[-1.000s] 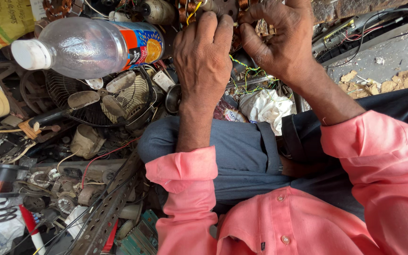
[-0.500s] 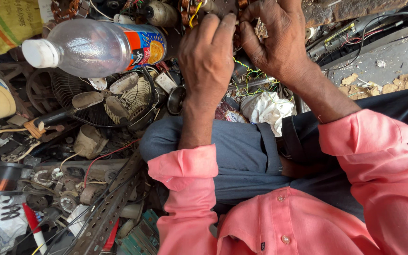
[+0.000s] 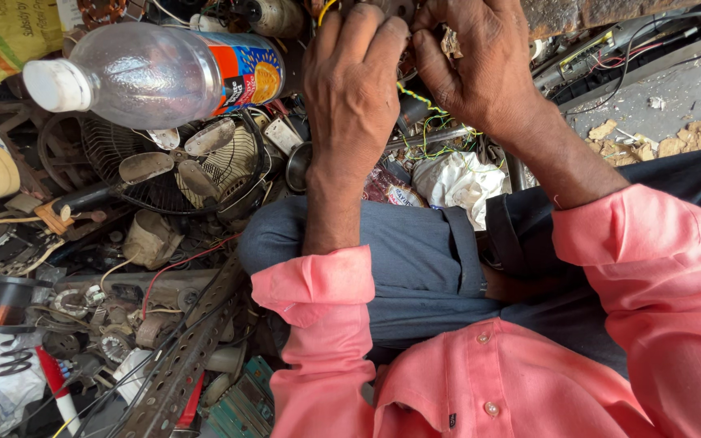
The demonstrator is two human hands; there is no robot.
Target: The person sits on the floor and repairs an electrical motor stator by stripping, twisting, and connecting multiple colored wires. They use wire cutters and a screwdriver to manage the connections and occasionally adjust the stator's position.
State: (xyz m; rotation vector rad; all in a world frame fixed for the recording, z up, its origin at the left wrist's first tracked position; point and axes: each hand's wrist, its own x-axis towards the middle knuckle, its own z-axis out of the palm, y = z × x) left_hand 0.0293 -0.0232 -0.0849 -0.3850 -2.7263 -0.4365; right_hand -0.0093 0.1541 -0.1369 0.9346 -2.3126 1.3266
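Both my hands are up top on a small round metal motor part [image 3: 395, 10], mostly hidden. My left hand [image 3: 350, 89] has fingers curled over it; my right hand [image 3: 480, 69] pinches beside it. A clear plastic bottle [image 3: 156, 73] lies to the left.

Clear plastic bottle [image 3: 156, 73] lying on its side at upper left, white cap pointing left, wrapped near its base by a label [image 3: 245, 71] in blue, orange and red with an orange fruit picture. Yellow woven sack [image 3: 2, 36] with green stripe and dark print in the top-left corner. Small crumpled red-and-white wrapper [image 3: 395, 191] beside the white rag, just below the hands.
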